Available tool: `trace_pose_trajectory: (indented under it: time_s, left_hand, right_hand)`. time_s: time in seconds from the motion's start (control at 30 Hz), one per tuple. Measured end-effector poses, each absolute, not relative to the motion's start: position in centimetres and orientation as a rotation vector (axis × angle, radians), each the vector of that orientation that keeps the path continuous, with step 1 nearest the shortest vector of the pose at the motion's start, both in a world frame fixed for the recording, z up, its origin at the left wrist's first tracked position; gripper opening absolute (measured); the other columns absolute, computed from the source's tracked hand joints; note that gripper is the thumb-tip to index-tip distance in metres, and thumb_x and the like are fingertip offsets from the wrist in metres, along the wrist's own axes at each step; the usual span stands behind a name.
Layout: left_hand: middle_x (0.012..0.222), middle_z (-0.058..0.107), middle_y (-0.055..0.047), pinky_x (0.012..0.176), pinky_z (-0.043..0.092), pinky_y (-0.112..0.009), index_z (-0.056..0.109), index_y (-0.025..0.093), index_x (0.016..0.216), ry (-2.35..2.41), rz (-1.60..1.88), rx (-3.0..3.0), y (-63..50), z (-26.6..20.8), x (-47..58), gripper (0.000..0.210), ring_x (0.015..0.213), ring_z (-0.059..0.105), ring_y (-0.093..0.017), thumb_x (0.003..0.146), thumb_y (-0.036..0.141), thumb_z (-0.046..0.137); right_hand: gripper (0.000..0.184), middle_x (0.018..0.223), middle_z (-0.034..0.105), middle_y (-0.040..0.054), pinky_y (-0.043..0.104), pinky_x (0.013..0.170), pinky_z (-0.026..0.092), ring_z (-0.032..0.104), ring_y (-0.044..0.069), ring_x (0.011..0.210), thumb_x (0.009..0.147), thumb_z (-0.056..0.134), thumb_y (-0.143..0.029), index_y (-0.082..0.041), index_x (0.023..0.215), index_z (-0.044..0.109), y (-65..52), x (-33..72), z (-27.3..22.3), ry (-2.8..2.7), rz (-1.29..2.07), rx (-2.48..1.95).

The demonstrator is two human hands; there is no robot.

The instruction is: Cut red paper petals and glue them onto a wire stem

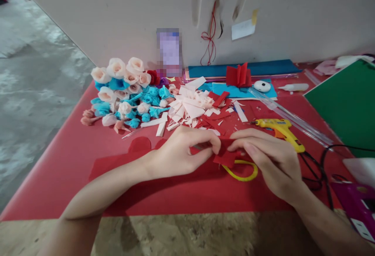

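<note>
My left hand (pixel 183 150) pinches the left edge of a small piece of red crepe paper (pixel 225 155) between thumb and forefinger. On its right side, my right hand (pixel 274 160) grips the same paper with closed fingers. Just under the paper lies a yellow loop (pixel 243 177) that looks like a scissors handle; the rest of it is hidden. Larger red paper sheets (pixel 111 163) lie beneath my left wrist. A yellow glue gun (pixel 278 127) rests beyond my right hand, its nozzle pointing left.
Pink and blue paper flowers (pixel 125 96) cluster at the back left. Pale pink paper scraps (pixel 190 105) heap up mid-table. Behind them are folded red paper (pixel 238 75), a white earbud case (pixel 261 86) and a small bottle (pixel 293 88). A black cable (pixel 324 170) and purple power strip (pixel 350 199) lie right.
</note>
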State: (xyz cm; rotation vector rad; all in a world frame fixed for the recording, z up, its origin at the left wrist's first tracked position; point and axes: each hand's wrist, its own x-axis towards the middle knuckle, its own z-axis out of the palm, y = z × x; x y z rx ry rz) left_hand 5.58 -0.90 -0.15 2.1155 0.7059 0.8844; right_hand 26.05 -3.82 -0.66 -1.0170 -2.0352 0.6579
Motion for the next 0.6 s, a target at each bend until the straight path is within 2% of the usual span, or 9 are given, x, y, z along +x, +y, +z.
trace_pose_trajectory:
  time_s: [0.13,0.23,0.27,0.33,0.4,0.6]
  left_hand:
    - [0.071,0.066,0.0,0.062,0.05,-0.014,0.057,0.014,0.071,0.714,0.96,2.037,-0.7,-0.5,5.6,0.018,0.064,0.062,-0.007,0.072,-0.002,0.05]
    - [0.07,0.065,-0.001,0.063,0.05,-0.015,0.057,0.014,0.072,0.692,1.024,2.02,-0.7,-0.7,5.6,0.017,0.064,0.061,-0.007,0.074,-0.001,0.051]
    - [0.069,0.065,-0.001,0.063,0.049,-0.016,0.057,0.014,0.072,0.681,1.04,2.027,-0.8,-0.8,5.6,0.016,0.064,0.06,-0.007,0.073,-0.001,0.051]
    - [0.069,0.064,-0.001,0.064,0.049,-0.016,0.057,0.013,0.073,0.657,1.038,2.047,-0.8,-0.7,5.7,0.016,0.064,0.06,-0.007,0.072,-0.002,0.05]
    - [0.07,0.064,-0.002,0.065,0.049,-0.018,0.059,0.013,0.074,0.619,0.961,2.077,-0.8,-0.6,5.8,0.017,0.065,0.059,-0.008,0.071,-0.001,0.05]
    - [0.071,0.066,-0.004,0.067,0.047,-0.022,0.061,0.012,0.074,0.428,0.649,2.138,-0.5,-0.4,6.0,0.019,0.064,0.056,-0.011,0.072,0.002,0.046]
  right_hand:
    - [0.02,0.08,0.06,-0.0001,0.018,0.062,0.045,0.056,0.008,0.065,0.088,0.041,-0.014,-0.019,0.074,0.055,-3.6,25.9,-0.9,-1.797,0.662,-1.115]
    - [0.004,0.075,0.058,-0.0005,0.018,0.049,0.044,0.051,0.008,0.053,0.082,0.051,-0.021,-0.02,0.084,0.054,-3.6,25.3,-1.0,-1.729,0.847,-1.209]
    - [0.006,0.071,0.058,-0.0006,0.019,0.047,0.043,0.051,0.009,0.053,0.08,0.054,-0.022,-0.019,0.085,0.055,-3.6,25.1,-1.1,-1.745,0.887,-1.228]
    - [0.003,0.066,0.057,-0.0006,0.02,0.05,0.044,0.053,0.01,0.056,0.08,0.054,-0.022,-0.018,0.079,0.055,-3.8,24.8,-1.1,-1.793,0.89,-1.233]
    - [0.009,0.066,0.057,-0.0001,0.02,0.054,0.045,0.054,0.011,0.059,0.081,0.051,-0.018,-0.018,0.073,0.055,-3.9,24.6,-1.0,-1.831,0.876,-1.203]
    - [0.01,0.065,0.058,-0.0013,0.017,0.053,0.044,0.054,0.008,0.057,0.08,0.049,-0.012,-0.016,0.074,0.055,-3.8,24.7,-0.7,-1.88,0.878,-1.173]
